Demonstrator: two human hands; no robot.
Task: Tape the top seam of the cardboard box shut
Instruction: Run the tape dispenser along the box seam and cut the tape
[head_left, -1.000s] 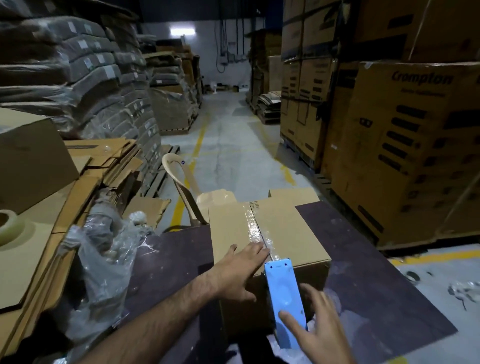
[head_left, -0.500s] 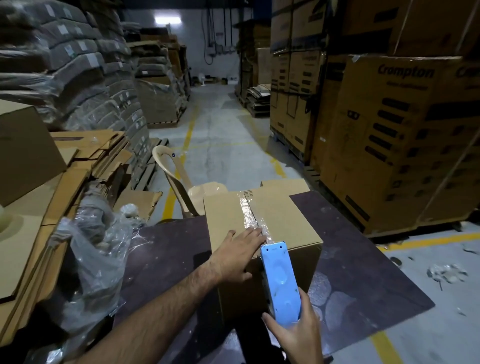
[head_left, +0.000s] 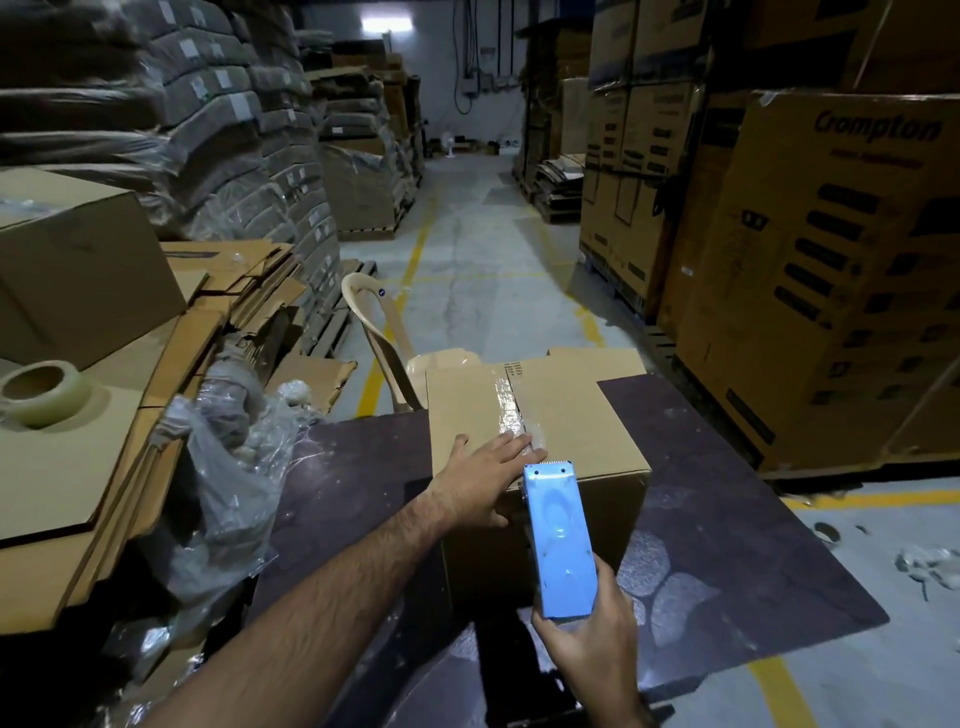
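- cardboard box (head_left: 566, 431) sits on the dark board (head_left: 727, 519), directly ahead of both hands; seam and clear tape strip (head_left: 511, 405) run lengthwise away from the person.
- left hand (head_left: 491, 475) lies flat and spread on the box top at its near edge, fingertips on the tape end; it is the nearer hand.
- right hand (head_left: 592, 644) grips the blue tape dispenser (head_left: 558, 538), its toothed end at the box's near edge, in line with the seam.
- judgement: the tape looks ready to be cut.

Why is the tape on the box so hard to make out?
Head view: dim warehouse light, and the clear tape throws patchy glare along the box seam; left hand covers its near end; wide-angle lens bends the edges; dispenser stays sharp.
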